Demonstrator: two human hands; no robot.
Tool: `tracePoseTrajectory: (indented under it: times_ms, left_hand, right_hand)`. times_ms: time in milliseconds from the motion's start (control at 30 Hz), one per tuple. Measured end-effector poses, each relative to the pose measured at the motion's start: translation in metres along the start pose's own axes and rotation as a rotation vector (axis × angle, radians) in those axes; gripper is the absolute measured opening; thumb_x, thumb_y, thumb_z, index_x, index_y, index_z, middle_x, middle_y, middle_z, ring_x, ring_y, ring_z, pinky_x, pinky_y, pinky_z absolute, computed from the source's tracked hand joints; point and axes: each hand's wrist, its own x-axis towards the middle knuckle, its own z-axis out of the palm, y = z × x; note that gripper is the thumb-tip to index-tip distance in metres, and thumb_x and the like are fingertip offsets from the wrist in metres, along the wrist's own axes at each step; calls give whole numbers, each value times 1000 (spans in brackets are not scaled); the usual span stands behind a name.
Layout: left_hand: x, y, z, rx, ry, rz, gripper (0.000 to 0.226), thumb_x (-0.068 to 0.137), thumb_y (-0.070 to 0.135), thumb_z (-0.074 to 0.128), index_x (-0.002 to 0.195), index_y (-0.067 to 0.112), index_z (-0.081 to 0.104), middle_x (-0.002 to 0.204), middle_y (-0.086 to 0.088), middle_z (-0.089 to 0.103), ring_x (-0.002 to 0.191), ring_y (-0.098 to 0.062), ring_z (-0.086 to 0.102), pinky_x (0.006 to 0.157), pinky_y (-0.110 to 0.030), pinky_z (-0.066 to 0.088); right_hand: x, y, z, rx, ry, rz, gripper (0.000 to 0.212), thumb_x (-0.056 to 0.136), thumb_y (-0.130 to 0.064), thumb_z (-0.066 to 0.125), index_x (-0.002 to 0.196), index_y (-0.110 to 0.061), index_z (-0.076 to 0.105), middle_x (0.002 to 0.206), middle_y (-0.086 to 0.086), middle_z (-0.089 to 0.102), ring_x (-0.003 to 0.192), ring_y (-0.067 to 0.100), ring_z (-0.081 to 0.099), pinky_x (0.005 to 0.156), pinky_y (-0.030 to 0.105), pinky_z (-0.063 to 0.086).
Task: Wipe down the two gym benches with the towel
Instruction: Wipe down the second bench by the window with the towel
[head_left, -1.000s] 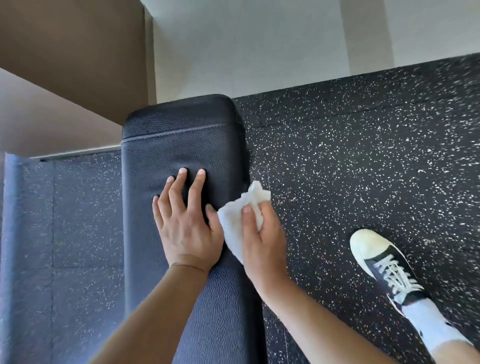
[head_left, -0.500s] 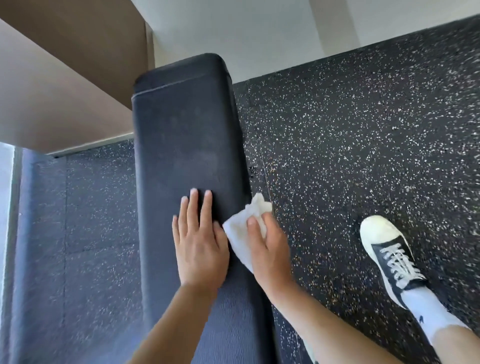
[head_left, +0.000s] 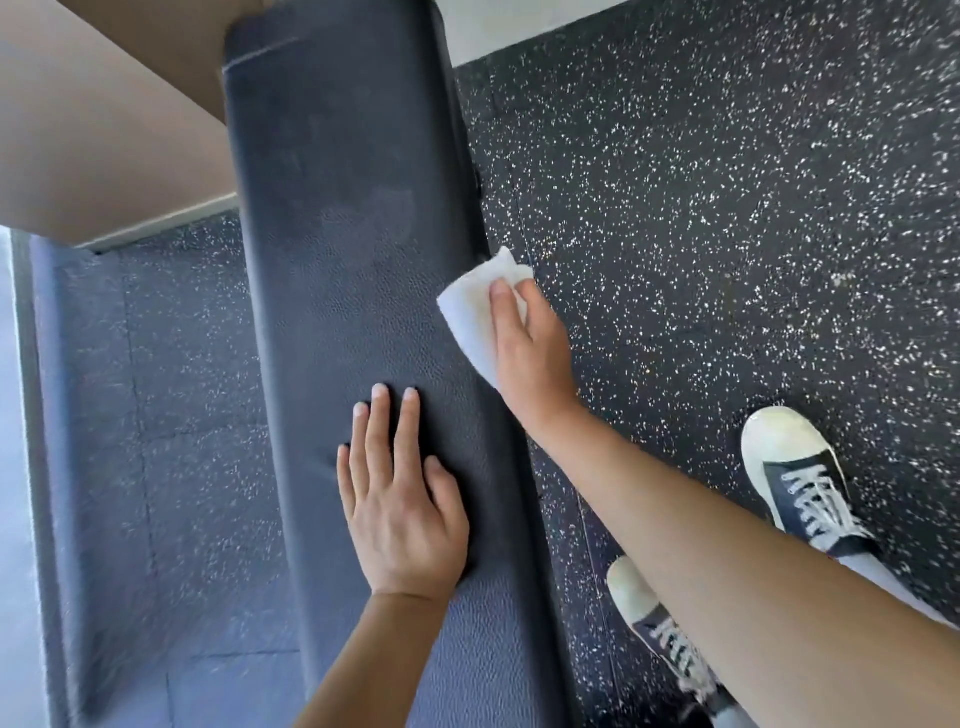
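While the left hand (head_left: 402, 512) lies flat on the padded top of the bench (head_left: 343, 218), fingers straight and holding nothing, the right hand (head_left: 530, 345) works at the bench's right edge with the towel (head_left: 470, 312) pressed under its fingers, thumb on top of the white fold and the other fingers curled down the far side out of sight. The towel sits on the rounded side of the pad, ahead of the left hand and a little to its right; the two hands are apart, not touching. This looks like the wiping of one bench along its side, and only this one bench is in sight. A faint dull patch shows on the pad farther up. The next move probably calls for sliding the towel on along the edge toward the far end, keeping firm pressure, with the left hand bracing. Two sneakers (head_left: 795, 478) stand on the speckled floor (head_left: 727, 182) just beside the bench.
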Motion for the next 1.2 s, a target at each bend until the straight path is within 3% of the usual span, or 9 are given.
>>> tracePoseTrajectory:
  times_ms: [167,267,333,500,667,767,900,1033,1200]
  left_hand:
    - [-2,1,-1,-11,1,-9,66,98,26,38,164,26,35,174,2,25,162,-22,19,129,-51,20]
    - [-1,2,-3,-13,3,-15,66,98,27,37,164,26,35,174,2,25,162,-22,19,129,-53,21]
    - [-1,2,-3,-5,8,-10,65,98,26,38,163,26,36,174,2,25,162,-22,19,128,-53,21]
    - [0,3,-3,-6,20,-7,65,98,25,39,162,23,38,173,-1,28,161,-25,21,128,-52,22]
    - [-1,4,-4,-15,23,-7,65,97,24,39,162,24,38,173,-2,28,161,-25,21,129,-50,20]
    - [-2,5,-5,-11,19,-13,65,97,24,41,162,24,38,173,-1,28,161,-24,21,129,-50,20]
    - [-1,8,-9,-41,1,-23,61,98,21,42,159,18,41,172,-3,29,161,-27,22,129,-53,20]
    - [-27,11,-14,-60,-17,-71,58,101,19,41,159,15,41,172,-6,29,160,-30,22,129,-54,20]
    - [-137,-2,-20,4,-124,-57,61,106,27,34,166,24,26,177,3,14,164,-22,11,131,-50,13]
  right_hand:
    - [-113,51,-34,-45,-77,38,28,107,-42,42,94,-22,56,80,-5,59,80,19,58,79,44,46]
    - [-197,85,-63,-19,-152,147,39,103,-63,37,110,-33,61,101,-17,66,104,12,66,90,15,45]
    - [-216,92,-67,-31,-129,163,36,102,-65,35,111,-41,60,107,-22,67,106,3,64,90,9,41]
    - [-147,63,-43,-37,-70,162,32,105,-47,37,92,-24,56,80,-7,60,79,17,59,79,48,48]
    - [-100,44,-31,-20,-54,125,31,107,-43,39,97,-22,60,83,-6,65,82,14,59,79,44,47]
    - [-121,51,-38,-52,-63,138,37,108,-42,38,98,-14,60,82,3,65,81,24,59,80,50,48]
    - [-182,68,-55,-28,-73,180,35,107,-43,38,88,-20,56,76,-6,57,74,14,53,73,42,44]
    - [-214,81,-69,-7,-132,226,47,105,-49,36,100,-9,60,93,6,67,92,22,62,87,45,47]
    - [-146,60,-49,-27,-108,275,38,104,-50,39,85,-21,55,69,-11,57,67,9,52,66,37,40]
